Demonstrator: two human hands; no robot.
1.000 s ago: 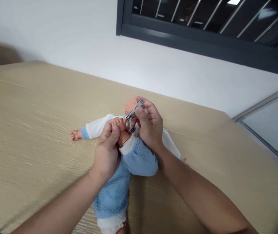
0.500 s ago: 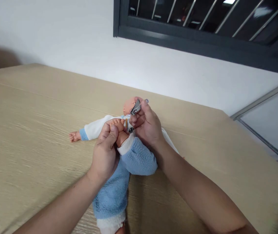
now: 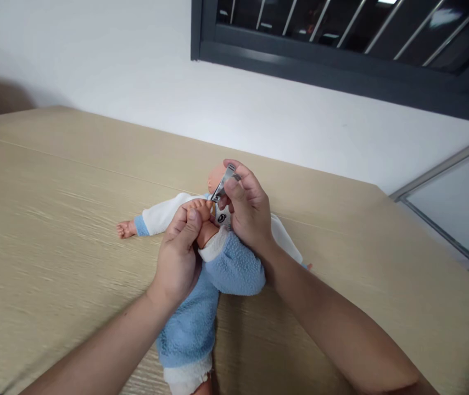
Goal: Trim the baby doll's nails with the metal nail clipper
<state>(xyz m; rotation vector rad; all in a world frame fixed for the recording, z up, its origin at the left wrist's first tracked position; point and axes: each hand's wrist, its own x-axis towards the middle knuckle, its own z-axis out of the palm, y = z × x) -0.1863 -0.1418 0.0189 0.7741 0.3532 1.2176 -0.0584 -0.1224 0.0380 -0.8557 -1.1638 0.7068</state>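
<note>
Baby doll (image 3: pixel 222 218): lying face-up at the middle of a pale wood-grain table (image 3: pixel 73 164), head at 12 o'clock, legs in a blue fleece suit (image 3: pixel 234 269) at 6 o'clock.
Doll's foot (image 3: pixel 200 209): raised, held in the narrowly closed fingers of the left hand (image 3: pixel 177 258), thumb pressed against it.
Nail clipper (image 3: pixel 223 184): pinched between the fingers of the right hand (image 3: pixel 251 211), at 1 o'clock from the foot.
Change: the clipper's cutting end is brought down to the toes, no longer held apart from them.
</note>
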